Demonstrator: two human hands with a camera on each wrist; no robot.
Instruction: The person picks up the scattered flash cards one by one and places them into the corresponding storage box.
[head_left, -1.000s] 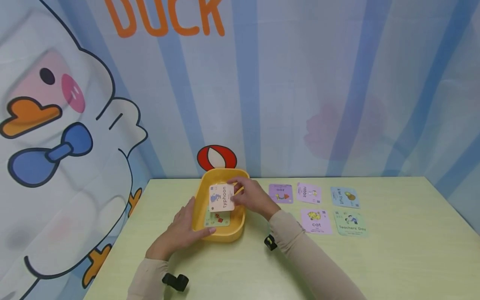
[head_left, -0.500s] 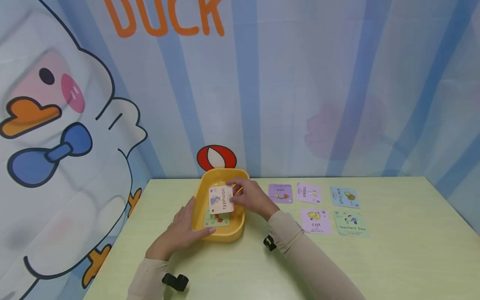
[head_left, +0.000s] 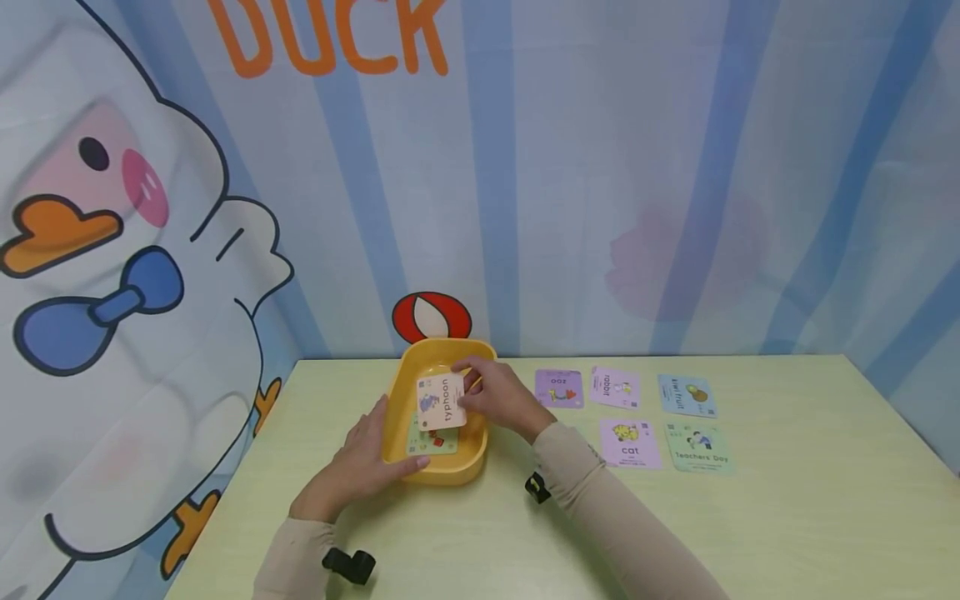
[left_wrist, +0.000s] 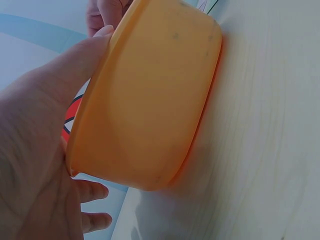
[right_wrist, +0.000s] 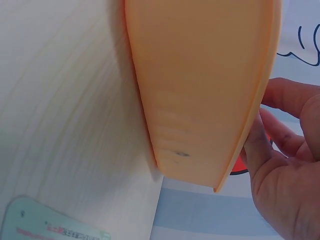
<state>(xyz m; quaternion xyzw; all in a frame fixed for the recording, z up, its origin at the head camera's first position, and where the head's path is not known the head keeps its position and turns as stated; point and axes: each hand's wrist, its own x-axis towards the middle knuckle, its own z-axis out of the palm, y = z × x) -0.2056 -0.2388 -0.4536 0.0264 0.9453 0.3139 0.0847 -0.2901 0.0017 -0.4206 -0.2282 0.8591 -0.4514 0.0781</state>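
Observation:
A yellow plastic bin (head_left: pixel 450 477) stands on the table, left of centre in the head view. Over its inside, the right hand (head_left: pixel 498 396) pinches a pale pink word card (head_left: pixel 441 402) reading "typhoon" by its right edge. Partly covered by that card, a green picture card (head_left: pixel 442 442) lies in the bin. Along the bin's left side rests the left hand (head_left: pixel 363 454), fingers extended and thumb at the front rim. From the left wrist, the thumb (left_wrist: pixel 75 62) shows at the rim. In the right wrist view the bin's rim hides the pinched card.
Right of the bin lie several cards: zoo (head_left: pixel 558 389), rabbit (head_left: pixel 616 387), cat (head_left: pixel 631 443), kiwi fruit (head_left: pixel 687 395) and Teachers' Day (head_left: pixel 701 447). Another green card (right_wrist: pixel 55 222) shows low in the right wrist view. A printed duck curtain (head_left: pixel 562 183) hangs behind the table.
The right hand has lowered the typhoon card slightly toward the near end of the bin, covering more of the green card. The left hand has stayed at the bin.

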